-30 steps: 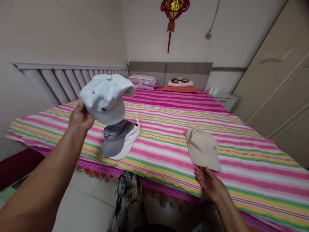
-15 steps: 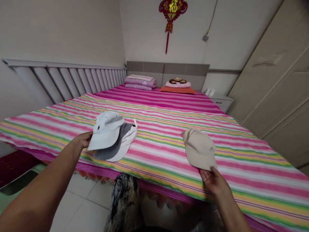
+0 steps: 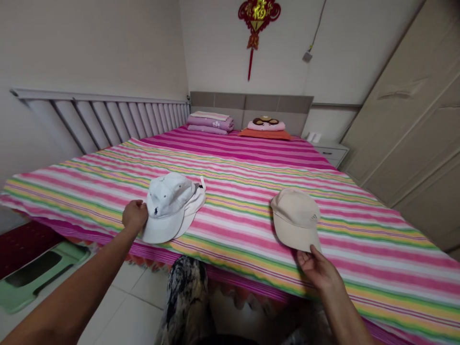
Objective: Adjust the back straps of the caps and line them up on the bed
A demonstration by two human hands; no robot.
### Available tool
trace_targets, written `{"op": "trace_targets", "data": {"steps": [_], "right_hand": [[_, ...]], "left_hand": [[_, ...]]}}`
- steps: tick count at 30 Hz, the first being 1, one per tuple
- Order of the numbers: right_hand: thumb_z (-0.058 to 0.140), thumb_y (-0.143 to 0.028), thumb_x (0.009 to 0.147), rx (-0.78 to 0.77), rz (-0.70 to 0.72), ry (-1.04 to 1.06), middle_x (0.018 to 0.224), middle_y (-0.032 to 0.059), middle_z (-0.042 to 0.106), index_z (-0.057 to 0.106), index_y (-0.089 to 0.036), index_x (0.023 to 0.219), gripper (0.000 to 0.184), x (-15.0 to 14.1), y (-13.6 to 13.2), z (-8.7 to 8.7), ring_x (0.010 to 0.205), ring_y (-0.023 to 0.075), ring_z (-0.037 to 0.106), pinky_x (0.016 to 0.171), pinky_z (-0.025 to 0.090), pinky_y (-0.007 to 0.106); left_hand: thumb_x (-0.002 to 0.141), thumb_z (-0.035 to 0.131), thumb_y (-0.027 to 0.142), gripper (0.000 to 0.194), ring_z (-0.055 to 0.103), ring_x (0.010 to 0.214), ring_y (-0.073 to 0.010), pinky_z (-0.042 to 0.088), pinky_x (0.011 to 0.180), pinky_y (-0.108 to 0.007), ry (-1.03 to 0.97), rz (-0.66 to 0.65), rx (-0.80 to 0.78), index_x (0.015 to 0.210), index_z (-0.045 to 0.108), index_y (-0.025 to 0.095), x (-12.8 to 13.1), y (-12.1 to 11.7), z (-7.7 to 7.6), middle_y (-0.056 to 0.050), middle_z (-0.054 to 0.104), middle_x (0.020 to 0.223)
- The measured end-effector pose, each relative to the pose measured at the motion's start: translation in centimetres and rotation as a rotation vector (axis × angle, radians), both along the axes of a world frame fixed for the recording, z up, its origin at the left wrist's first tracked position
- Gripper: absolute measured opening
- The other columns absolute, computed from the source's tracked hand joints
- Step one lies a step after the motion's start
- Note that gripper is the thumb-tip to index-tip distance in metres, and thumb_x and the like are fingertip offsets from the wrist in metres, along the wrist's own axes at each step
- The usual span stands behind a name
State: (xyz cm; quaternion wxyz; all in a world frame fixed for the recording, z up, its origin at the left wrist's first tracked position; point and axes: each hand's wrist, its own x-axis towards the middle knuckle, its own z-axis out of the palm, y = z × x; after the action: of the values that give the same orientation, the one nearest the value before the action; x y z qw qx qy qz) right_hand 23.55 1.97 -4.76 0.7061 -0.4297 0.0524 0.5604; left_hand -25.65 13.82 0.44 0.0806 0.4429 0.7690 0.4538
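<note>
Two hands touch two caps on a striped bed cover point(image 3: 237, 225). The left hand point(image 3: 135, 214) is curled up almost like a fist. It touches the 9 o'clock side of the white cap point(image 3: 165, 203), but I cannot tell if it pinches it. The white cap sits at 8 o'clock on the bed, on top of a pale cap point(image 3: 196, 206) that peeks out at 3 o'clock. The right hand point(image 3: 318, 266) is half open, at 5 o'clock from the beige cap point(image 3: 295, 215). It grips that cap's brim, thumb on top and the other fingers below. The beige cap is at 4 o'clock on the bed.

Half a second ago, the white cap is higher and a big grey brim shows under it. Now the white cap is lower and hides that brim. The right hand is still at the same brim. More of the green stool point(image 3: 68, 254) shows at 8 o'clock.
</note>
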Motion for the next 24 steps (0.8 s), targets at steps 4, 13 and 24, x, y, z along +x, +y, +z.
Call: {"op": "trace_targets", "data": {"steps": [4,13,24], "right_hand": [[0.055,-0.006,0.073,0.131,0.107,-0.027,0.073,-0.0015,0.068,0.059,-0.021,0.082,0.018,-1.6,-2.2,0.2,0.059,0.0113,0.062,0.053,0.053,0.021],[0.075,-0.027,0.058,0.206,0.665,-0.313,0.076,0.0027,0.068,0.066,-0.02,0.082,0.027,-7.7,-7.8,-3.7,0.075,0.0181,0.062,0.067,0.049,0.029],[0.061,-0.045,0.069,0.349,0.668,-1.096,0.083,0.0068,0.066,0.065,-0.019,0.082,0.03,-7.4,-5.4,5.6,0.082,0.022,0.058,0.073,0.046,0.032]], "left_hand": [[0.068,0.052,0.014,0.025,0.044,0.108,-0.0255,0.032,0.088,-0.032,0.087,-0.004,0.335,0.093,0.055,0.012,3.9,-2.1,1.9,-0.009,0.055,0.105],[0.059,0.07,0.032,0.038,0.06,0.068,-0.0167,0.044,0.065,-0.027,-1.331,-1.162,-0.079,0.09,0.062,0.012,17.7,-8.6,2.5,-0.008,0.065,0.077],[0.043,0.062,0.006,0.046,0.06,0.064,-0.0165,0.044,0.06,-0.023,-1.477,-1.493,-0.407,0.089,0.066,0.008,19.4,-11.6,2.5,-0.008,0.067,0.072]]}}
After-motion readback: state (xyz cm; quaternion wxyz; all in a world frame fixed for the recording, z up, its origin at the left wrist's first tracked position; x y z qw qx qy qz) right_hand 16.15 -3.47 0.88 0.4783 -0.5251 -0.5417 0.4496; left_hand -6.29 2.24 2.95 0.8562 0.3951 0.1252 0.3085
